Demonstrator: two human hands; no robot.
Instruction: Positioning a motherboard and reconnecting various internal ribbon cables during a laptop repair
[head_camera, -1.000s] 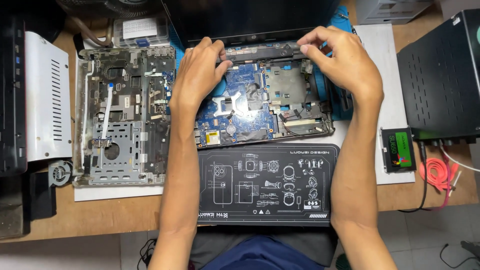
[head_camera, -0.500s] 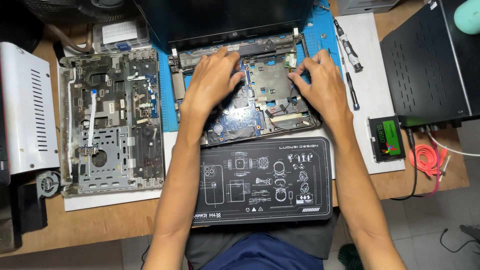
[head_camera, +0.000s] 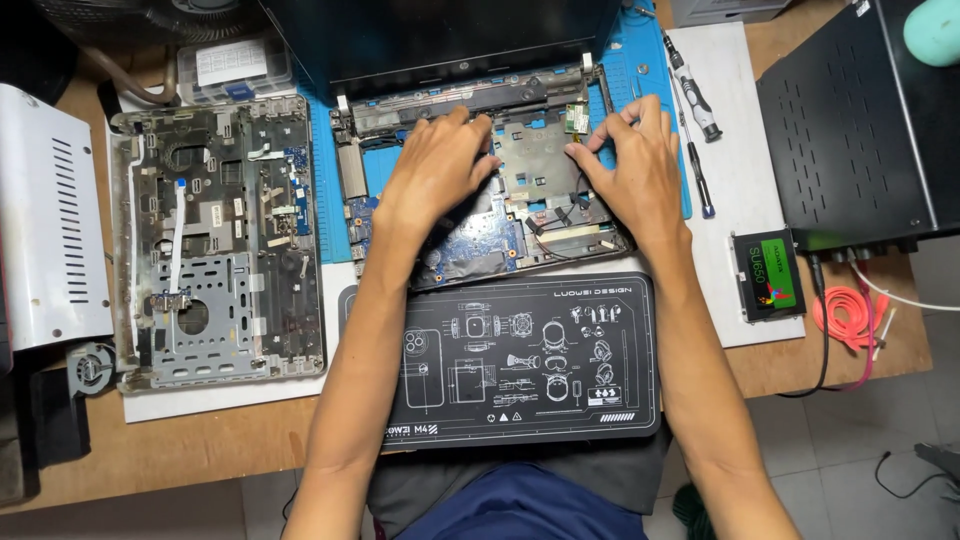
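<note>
Electronics repair workshop. Wooden bench is carrying an opened laptop base (head_camera: 480, 190) on a blue silicone mat (head_camera: 650, 90), a detached palmrest frame (head_camera: 215, 240) lying beside it, screwdrivers (head_camera: 692, 95), a loose solid-state drive (head_camera: 770, 275), a screw organizer box (head_camera: 232, 68) and a black printed work mat (head_camera: 520, 360).

bare green-blue circuit board (head_camera: 480, 245) in a dull metal laptop base (head_camera: 560, 170), scuffed grey metal-and-plastic palmrest cover (head_camera: 215, 245) on the left, matt black printed mat (head_camera: 520, 355) near, worn wood desk (head_camera: 200, 450), glossy drive label (head_camera: 770, 275) on the right
</note>
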